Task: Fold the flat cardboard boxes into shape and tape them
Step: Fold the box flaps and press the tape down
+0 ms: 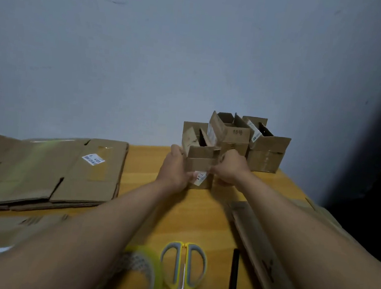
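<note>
**Toward the far edge of the table: both hands on a small folded box**

At the far middle of the wooden table (201, 215), a small cardboard box (200, 166) stands upright with its top flaps raised and open. The left hand (174, 170) presses against its left side, fingers wrapped round the far left corner and thumb lying across the front near a white label (200, 177) stuck low on the front face. The right hand (230, 169) is clamped on the right side of the same box, fingers curled round the right wall. Both forearms reach forward from the near edge.

Just behind and to the right of the held box stand two more shaped boxes with open tops: one printed with dark characters (232, 136), touching or nearly touching the held box, and a second one (265, 149) at its right, close to the pale wall (146, 58).

A stack of flat cardboard boxes (47, 172) lies on the left part of the table, bearing a white sticker. Another flattened piece of cardboard (263, 249) lies along the right side, partly under the right forearm.

Near the front edge lie a roll of clear tape (149, 268), yellow-and-grey scissors (183, 267) beside it, and a thin black pen (233, 279) to the right of the scissors.
</note>
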